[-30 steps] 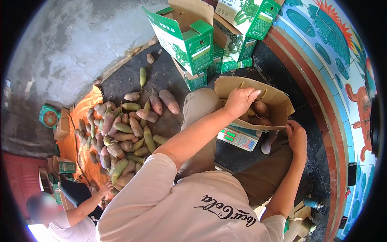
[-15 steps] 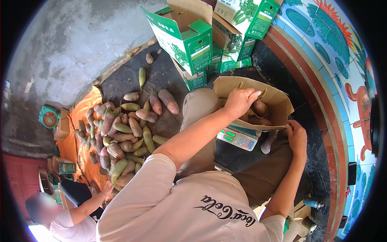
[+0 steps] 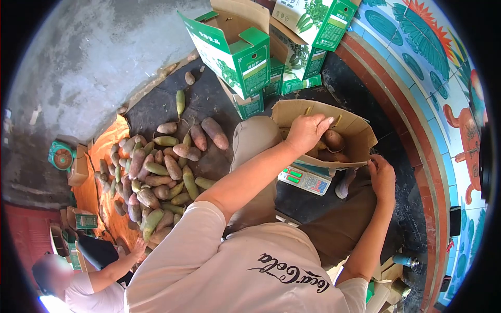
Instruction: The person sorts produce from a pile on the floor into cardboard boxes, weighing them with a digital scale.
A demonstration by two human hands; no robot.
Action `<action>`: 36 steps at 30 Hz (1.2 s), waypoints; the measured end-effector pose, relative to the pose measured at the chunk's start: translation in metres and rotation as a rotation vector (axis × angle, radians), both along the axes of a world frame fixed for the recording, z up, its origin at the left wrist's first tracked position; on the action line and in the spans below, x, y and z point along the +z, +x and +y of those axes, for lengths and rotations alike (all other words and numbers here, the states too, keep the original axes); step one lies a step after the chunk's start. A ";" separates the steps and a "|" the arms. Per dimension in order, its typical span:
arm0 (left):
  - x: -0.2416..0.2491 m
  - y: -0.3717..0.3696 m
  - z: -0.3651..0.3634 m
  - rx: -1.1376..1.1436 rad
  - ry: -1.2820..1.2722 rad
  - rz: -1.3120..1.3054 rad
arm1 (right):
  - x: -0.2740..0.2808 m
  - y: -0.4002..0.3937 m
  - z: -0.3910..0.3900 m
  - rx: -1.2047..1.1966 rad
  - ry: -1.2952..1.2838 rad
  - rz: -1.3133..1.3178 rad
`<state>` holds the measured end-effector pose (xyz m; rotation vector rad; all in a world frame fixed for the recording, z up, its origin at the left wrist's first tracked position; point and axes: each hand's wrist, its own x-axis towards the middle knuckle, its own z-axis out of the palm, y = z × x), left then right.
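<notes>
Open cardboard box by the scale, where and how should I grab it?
The box is probably best held low at both ends, coming in from left and right: it runs longest left-to-right, and the vegetables inside could strain its rim.

Black script lettering (image 3: 295, 272) is noted on the pale T-shirt (image 3: 250, 250), lower centre of the frame: "Coca-Cola" is read, upside down and slanted. Chinese characters are printed in white on the green of the open carton (image 3: 224, 57), upper centre; their wording cannot be read with certainty. Similar small print is seen on the carton beside it (image 3: 336, 23), near the top edge, also illegible. On the scale (image 3: 303, 180), right of centre, green-lit display windows (image 3: 290, 175) are observed; digits and key markings are not resolved.
</notes>
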<state>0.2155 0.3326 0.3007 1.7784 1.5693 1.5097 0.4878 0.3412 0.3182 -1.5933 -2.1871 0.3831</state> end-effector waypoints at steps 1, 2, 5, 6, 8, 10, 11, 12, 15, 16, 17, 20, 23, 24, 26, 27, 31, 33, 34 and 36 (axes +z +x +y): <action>0.000 0.000 0.000 0.005 0.010 0.005 | 0.001 -0.001 -0.001 0.000 0.010 -0.008; 0.000 -0.001 -0.001 0.006 0.021 0.009 | 0.002 -0.001 -0.002 -0.004 0.020 -0.017; -0.003 -0.002 0.000 0.008 0.043 -0.042 | 0.003 -0.001 -0.003 -0.008 0.033 0.004; -0.004 -0.003 0.001 0.010 0.049 -0.068 | 0.003 -0.001 -0.003 -0.002 0.047 0.005; -0.005 -0.004 0.003 0.000 0.079 -0.155 | 0.002 -0.002 -0.003 0.012 0.074 0.008; 0.001 -0.005 0.000 0.018 0.113 -0.236 | 0.003 -0.002 -0.004 -0.002 0.058 0.017; 0.001 -0.009 -0.001 0.008 0.130 -0.242 | 0.005 -0.004 -0.004 -0.013 0.039 0.010; 0.004 -0.013 -0.004 -0.002 0.102 -0.304 | 0.007 -0.004 -0.005 -0.024 0.019 0.004; 0.025 -0.035 -0.022 0.030 0.073 -0.447 | 0.002 -0.003 -0.003 -0.032 0.018 -0.028; 0.035 -0.045 -0.030 0.081 0.101 -0.469 | 0.003 -0.003 -0.003 -0.039 0.014 -0.027; 0.041 -0.057 -0.038 0.143 0.115 -0.499 | 0.004 -0.003 -0.003 -0.044 0.007 -0.028; 0.028 -0.113 -0.058 0.322 0.148 -0.469 | 0.005 -0.005 -0.003 -0.037 -0.013 -0.028; -0.013 -0.163 -0.081 0.483 -0.002 -0.563 | 0.006 -0.007 -0.002 -0.030 -0.003 -0.021; -0.028 -0.174 -0.095 0.511 -0.088 -0.526 | 0.005 -0.007 -0.003 -0.028 0.001 -0.017; -0.098 -0.212 -0.125 0.642 -0.160 -0.143 | 0.002 -0.006 -0.002 -0.013 0.032 -0.037; -0.119 -0.221 -0.147 0.607 -0.273 -0.128 | -0.001 -0.006 0.000 0.003 0.049 -0.045; -0.209 -0.243 -0.231 0.729 -0.700 0.036 | -0.001 -0.008 0.004 0.020 0.023 -0.048; -0.233 -0.235 -0.279 0.765 -0.874 0.151 | -0.003 -0.007 0.006 0.041 0.006 -0.047; -0.243 -0.233 -0.299 0.781 -0.947 0.157 | -0.005 -0.007 0.008 0.048 -0.005 -0.044; -0.261 -0.229 -0.335 0.804 -1.097 0.170 | -0.009 -0.003 0.013 0.069 -0.030 -0.064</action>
